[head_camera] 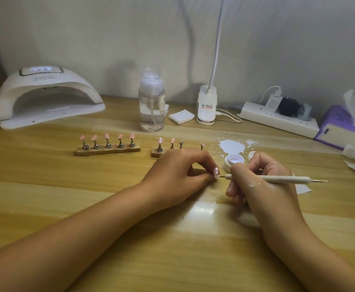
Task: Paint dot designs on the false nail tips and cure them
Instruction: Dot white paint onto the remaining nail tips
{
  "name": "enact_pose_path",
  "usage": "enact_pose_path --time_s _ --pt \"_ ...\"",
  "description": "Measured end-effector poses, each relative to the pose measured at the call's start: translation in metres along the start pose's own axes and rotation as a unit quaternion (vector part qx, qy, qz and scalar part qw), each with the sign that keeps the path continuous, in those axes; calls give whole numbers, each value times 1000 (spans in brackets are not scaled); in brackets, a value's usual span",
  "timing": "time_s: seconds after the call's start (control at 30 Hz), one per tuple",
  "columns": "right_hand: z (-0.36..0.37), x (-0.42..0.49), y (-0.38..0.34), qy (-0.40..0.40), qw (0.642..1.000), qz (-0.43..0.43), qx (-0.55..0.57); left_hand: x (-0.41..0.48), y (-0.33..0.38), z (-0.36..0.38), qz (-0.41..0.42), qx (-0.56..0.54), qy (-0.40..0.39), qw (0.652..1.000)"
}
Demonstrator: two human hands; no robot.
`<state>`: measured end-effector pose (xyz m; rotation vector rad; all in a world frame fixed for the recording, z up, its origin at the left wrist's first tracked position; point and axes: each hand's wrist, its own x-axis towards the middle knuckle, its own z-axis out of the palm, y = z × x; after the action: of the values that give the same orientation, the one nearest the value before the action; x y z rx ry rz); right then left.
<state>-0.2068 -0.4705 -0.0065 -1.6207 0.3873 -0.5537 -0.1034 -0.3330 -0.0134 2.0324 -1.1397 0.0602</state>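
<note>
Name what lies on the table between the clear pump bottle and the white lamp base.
A small white square stack of pads, shown in the head view.

Wooden table (88, 207) bearing, beyond the left hand (178, 171), a clear pump bottle (151, 102) with a stack of white pads (181, 116) just to its right. Beyond the right hand (263, 182): a clip-on lamp (207, 106), a white power strip (277, 121) with chargers (274, 101) plugged in, and, farthest right, a purple tissue box (340, 127).
</note>
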Motion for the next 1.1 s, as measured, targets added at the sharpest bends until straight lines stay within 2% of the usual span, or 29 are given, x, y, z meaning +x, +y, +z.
enact_pose_path --time_s 1.1 --pt "2 0 -1 3 1000 1 4 1 0 -1 9 18 0 1000"
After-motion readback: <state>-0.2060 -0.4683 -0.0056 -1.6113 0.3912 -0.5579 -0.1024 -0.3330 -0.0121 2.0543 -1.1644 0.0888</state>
